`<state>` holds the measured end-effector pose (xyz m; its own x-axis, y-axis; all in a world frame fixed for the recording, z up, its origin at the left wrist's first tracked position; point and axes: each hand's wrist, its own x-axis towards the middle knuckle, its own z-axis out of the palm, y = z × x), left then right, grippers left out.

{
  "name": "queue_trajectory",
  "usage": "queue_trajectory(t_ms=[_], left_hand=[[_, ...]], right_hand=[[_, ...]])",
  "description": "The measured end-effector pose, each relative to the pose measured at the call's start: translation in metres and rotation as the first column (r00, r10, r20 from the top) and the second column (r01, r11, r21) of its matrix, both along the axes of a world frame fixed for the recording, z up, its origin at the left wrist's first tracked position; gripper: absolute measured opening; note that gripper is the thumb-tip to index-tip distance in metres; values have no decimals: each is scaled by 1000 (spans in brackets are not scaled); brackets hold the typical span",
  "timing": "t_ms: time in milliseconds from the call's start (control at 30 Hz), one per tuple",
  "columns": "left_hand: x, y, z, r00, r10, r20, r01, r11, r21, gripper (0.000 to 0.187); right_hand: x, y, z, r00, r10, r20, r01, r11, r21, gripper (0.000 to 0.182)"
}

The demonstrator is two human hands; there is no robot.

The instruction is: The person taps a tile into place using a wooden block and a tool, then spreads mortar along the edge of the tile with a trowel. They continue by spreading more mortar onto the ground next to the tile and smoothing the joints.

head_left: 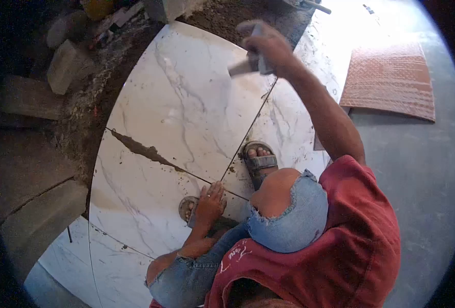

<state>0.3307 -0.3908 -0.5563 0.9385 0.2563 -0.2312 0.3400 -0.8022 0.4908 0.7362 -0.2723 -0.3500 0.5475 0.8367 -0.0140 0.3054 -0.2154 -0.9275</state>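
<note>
Marble-patterned white tiles (186,102) cover the floor, with dark joints between them. Brown mortar (145,150) shows in a widening gap between two tiles. My left hand (210,201) lies with its fingers extended on the tile near the place where the joints meet, beside my sandalled foot. Raised over the far part of the tiles, my right hand (271,49) is closed around a grey tool (244,68), blurred by motion. The tool's exact kind cannot be made out.
A reddish-brown tile (390,79), ridged side up, lies at the right on a grey floor (407,169). Concrete blocks (66,66) and rubble stand along the left. Dark soil (214,33) borders the far tile edge. My sandalled feet rest on the tiles.
</note>
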Motion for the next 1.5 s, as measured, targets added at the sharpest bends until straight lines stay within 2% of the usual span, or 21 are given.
queue_trajectory(t_ms=[133,167,267,367,433,500,633,700,767,833,900,933,1033,1100,1133,1167,1200,1233,1333,1433,1500], left_hand=[[-6,-6,-3,1000,-7,11,6,999,49,45],[-3,-2,-3,1000,-6,11,6,999,46,45],[-2,-2,2,998,42,49,-43,999,21,44],[1,-2,8,1000,22,22,-23,999,46,43],[-4,-2,2,999,25,42,-27,999,47,42],[-2,-2,-1,998,37,54,-39,999,32,42],[-5,-5,7,1000,-1,29,-2,993,117,40],[1,-1,4,999,-33,33,26,983,184,40],[-1,-3,4,998,45,50,-49,996,68,39],[-1,-2,3,999,34,32,-37,996,85,39],[-2,-3,4,999,6,34,-10,994,113,39],[-7,-5,1,999,4,47,-10,992,129,39],[-1,-2,2,998,14,56,-21,991,132,38],[-3,-5,6,999,11,34,-15,994,113,38],[-4,-5,8,1000,8,10,-9,996,93,39],[0,-1,7,1000,10,0,-10,996,85,39],[-1,0,2,1000,9,7,-10,995,100,39],[0,0,-3,999,2,37,-6,992,123,40],[-6,-2,-5,1000,-8,23,4,992,128,41],[-9,-4,-7,999,-33,14,31,991,131,42],[-5,2,-13,999,-39,28,35,989,146,42]], right_hand=[[55,-11,-37,994,-58,90,55,998,29,33],[54,-10,-40,988,-67,-137,60,997,-56,33],[67,-27,-34,969,60,238,-68,997,25,34],[68,-38,-28,996,-18,89,9,995,102,34],[70,-34,-43,993,-59,-99,56,998,-32,36],[56,-39,-18,992,-101,-73,96,993,-70,37],[60,-51,-23,942,-177,-287,213,971,103,36],[52,-41,-21,989,-128,68,129,992,-7,39],[53,-49,-10,982,-150,-116,146,988,-43,40],[56,-56,-8,868,-201,-454,314,930,189,38],[79,-57,-48,902,-139,-409,271,920,284,37],[92,-55,-65,988,-111,-108,133,966,221,38],[90,-49,-46,974,-8,225,-15,995,99,37],[73,-42,-24,969,-68,-238,139,944,298,36],[71,-34,-37,974,-116,-192,167,947,273,35],[71,-21,-45,976,-148,158,115,972,203,35],[73,-11,-51,947,-178,267,139,977,159,35],[61,-4,-29,970,-205,-126,210,978,22,35],[64,8,-21,970,-77,-231,129,967,218,40],[65,29,-61,983,-89,-160,112,983,142,37],[62,33,-38,975,-75,-211,110,981,158,33]])
